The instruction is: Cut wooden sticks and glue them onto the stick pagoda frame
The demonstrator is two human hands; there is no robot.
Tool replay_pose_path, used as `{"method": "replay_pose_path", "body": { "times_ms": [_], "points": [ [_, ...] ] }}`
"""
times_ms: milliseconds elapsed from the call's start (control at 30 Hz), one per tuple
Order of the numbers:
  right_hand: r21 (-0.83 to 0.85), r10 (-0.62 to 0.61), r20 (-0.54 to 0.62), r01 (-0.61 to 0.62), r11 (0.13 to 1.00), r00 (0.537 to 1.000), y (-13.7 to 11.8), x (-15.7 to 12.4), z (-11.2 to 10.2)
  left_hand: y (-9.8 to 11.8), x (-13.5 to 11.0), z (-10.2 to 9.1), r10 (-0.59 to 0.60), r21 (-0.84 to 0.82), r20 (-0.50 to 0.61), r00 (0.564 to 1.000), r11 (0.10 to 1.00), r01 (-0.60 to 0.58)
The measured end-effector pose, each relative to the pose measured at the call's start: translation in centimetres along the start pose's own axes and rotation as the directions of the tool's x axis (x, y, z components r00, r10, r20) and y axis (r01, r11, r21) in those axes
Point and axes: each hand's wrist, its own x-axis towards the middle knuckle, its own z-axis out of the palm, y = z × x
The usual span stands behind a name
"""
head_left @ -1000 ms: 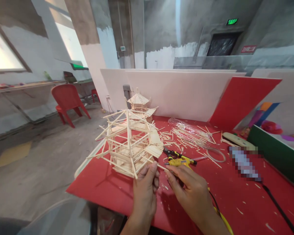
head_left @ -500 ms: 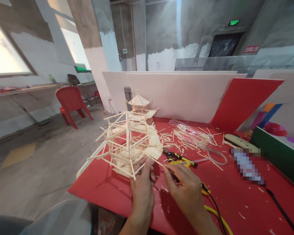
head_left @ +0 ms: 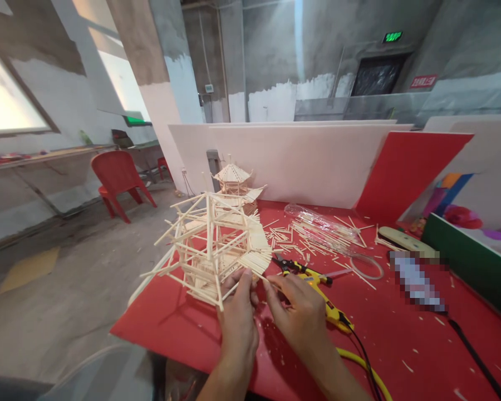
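Observation:
A pavilion model built of thin wooden sticks (head_left: 210,234) stands at the table's left front, its frame open and part of one eave covered with sticks laid side by side. My left hand (head_left: 240,303) grips the model's lower right edge, thumb on top near the stick-covered eave (head_left: 254,259). Close to it, my right hand (head_left: 298,306) pinches a thin wooden stick (head_left: 259,275) by its near end; the far end meets the eave's edge. Fingertips of the left hand are partly hidden behind the model.
Behind stands a second stick pavilion (head_left: 232,175). Loose sticks (head_left: 286,238) and a plastic bag of sticks (head_left: 323,225) lie on the red table (head_left: 384,334). Right of my hands are black-and-yellow pliers (head_left: 290,265), a yellow glue gun (head_left: 332,309) and a tape ring (head_left: 366,267).
My right hand has moved left, closer to my left hand and the eave, bringing the stick along. More of the glue gun shows. The whole view has shifted slightly.

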Motion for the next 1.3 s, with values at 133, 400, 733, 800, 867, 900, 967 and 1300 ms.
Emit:
{"method": "replay_pose_path", "body": {
  "times_ms": [133, 400, 733, 800, 867, 900, 967, 1300],
  "points": [
    [0.005, 0.025, 0.017, -0.025, 1.000, 1.000, -0.10, 0.09, 0.40, 0.25, -0.07, 0.13, -0.002, 0.001, 0.016, 1.000, 1.000, 0.002],
    [0.001, -0.008, 0.028, 0.008, 1.000, 1.000, -0.07, 0.28, -0.05, -0.28, -0.04, 0.07, -0.020, -0.005, 0.041, 0.999, 1.000, 0.020],
    [-0.004, -0.027, 0.048, 0.027, 1.000, 0.998, -0.12, 0.54, -0.17, -0.33, 0.28, 0.39, 0.000, 0.002, 0.031, 1.000, 1.000, 0.000],
    [-0.013, -0.027, 0.045, 0.027, 1.000, 0.999, -0.14, 0.55, -0.12, -0.20, 0.18, 0.45, 0.005, 0.017, 0.028, 1.000, 1.000, -0.006],
    [-0.017, -0.025, 0.038, 0.026, 1.000, 0.999, -0.13, 0.55, -0.04, -0.07, 0.09, 0.48, 0.007, 0.031, 0.022, 1.000, 0.999, -0.008],
    [-0.017, -0.025, 0.035, 0.025, 1.000, 0.999, -0.12, 0.55, 0.01, -0.01, 0.05, 0.50, 0.006, 0.036, 0.018, 1.000, 0.999, -0.006],
    [-0.019, -0.022, 0.037, 0.023, 1.000, 0.999, -0.10, 0.55, 0.13, 0.07, 0.02, 0.52, 0.000, 0.036, 0.011, 1.000, 0.999, 0.000],
    [-0.032, -0.006, 0.037, 0.008, 0.999, 0.999, -0.29, 0.62, 0.19, -0.03, 0.05, 0.51, 0.012, 0.014, 0.013, 1.000, 1.000, -0.013]
  ]
}}
